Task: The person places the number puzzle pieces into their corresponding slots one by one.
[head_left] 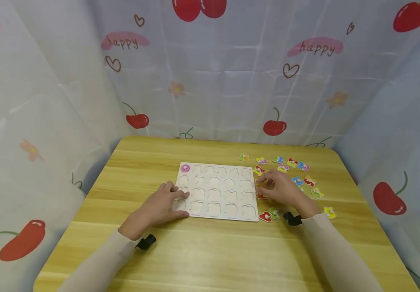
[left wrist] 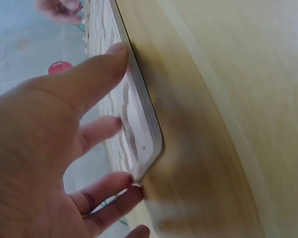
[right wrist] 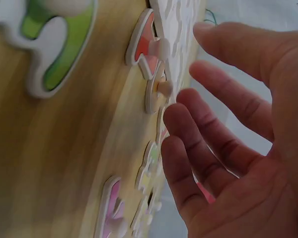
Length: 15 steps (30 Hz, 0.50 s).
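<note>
A pale wooden puzzle board [head_left: 222,198] with rows of shaped recesses lies mid-table. One purple ring-shaped piece [head_left: 185,168] sits in its top left recess. My left hand [head_left: 162,204] rests at the board's left side, its thumb [left wrist: 102,74] on the near edge and its other fingers spread around the corner. Past the right edge, my right hand [head_left: 281,188] hovers over knobbed puzzle pieces, with nothing between its relaxed fingers. Closest to it are a red piece [right wrist: 146,44] and an orange piece [right wrist: 156,91], both with white knobs. The hand partly covers these in the head view.
Several colourful number pieces lie scattered right of the board, among them a blue one [head_left: 297,181], a green one [head_left: 274,213] and a yellow one [head_left: 329,212]. A curtain [head_left: 224,93] with cherry prints surrounds the wooden table [head_left: 210,255] at the back and sides.
</note>
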### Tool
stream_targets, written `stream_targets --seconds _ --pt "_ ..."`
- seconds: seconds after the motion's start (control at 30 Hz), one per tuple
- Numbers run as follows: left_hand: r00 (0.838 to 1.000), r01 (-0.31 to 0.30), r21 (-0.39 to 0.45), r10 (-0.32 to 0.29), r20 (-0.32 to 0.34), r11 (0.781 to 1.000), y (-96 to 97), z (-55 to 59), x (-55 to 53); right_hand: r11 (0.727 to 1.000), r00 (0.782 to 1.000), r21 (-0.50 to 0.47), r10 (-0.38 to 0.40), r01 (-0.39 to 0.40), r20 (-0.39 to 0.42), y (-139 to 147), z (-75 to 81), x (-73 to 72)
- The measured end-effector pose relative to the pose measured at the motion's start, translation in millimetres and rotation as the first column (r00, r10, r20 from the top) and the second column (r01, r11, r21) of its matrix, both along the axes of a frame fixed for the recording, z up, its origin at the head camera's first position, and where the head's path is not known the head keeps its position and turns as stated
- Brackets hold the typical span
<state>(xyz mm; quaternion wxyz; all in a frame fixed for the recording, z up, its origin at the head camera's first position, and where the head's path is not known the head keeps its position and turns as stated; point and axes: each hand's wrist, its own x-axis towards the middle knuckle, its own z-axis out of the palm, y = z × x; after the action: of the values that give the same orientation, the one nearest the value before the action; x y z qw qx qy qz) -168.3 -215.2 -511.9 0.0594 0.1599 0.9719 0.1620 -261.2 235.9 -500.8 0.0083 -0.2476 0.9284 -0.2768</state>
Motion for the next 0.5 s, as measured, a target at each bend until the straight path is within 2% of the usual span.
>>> stream_targets --seconds 0.17,0.33,0.5 --pt "0.999 0.033 0.045 -0.033 -0.008 0.998 -7.1 3.1 -5.0 1.0 0.999 0.014 0.022 -0.023 0.028 10.5 -4.4 2.8" --pt "0.997 0.077 0.03 -0.076 -0.033 0.997 -13.8 6.8 -7.9 1.0 0.998 0.025 0.015 -0.017 0.067 14.7 -7.8 4.6" --pt "0.996 0.09 0.025 -0.09 -0.009 0.996 -15.0 7.2 -11.2 1.0 0.999 0.011 0.012 -0.012 0.05 15.6 -12.8 7.7"
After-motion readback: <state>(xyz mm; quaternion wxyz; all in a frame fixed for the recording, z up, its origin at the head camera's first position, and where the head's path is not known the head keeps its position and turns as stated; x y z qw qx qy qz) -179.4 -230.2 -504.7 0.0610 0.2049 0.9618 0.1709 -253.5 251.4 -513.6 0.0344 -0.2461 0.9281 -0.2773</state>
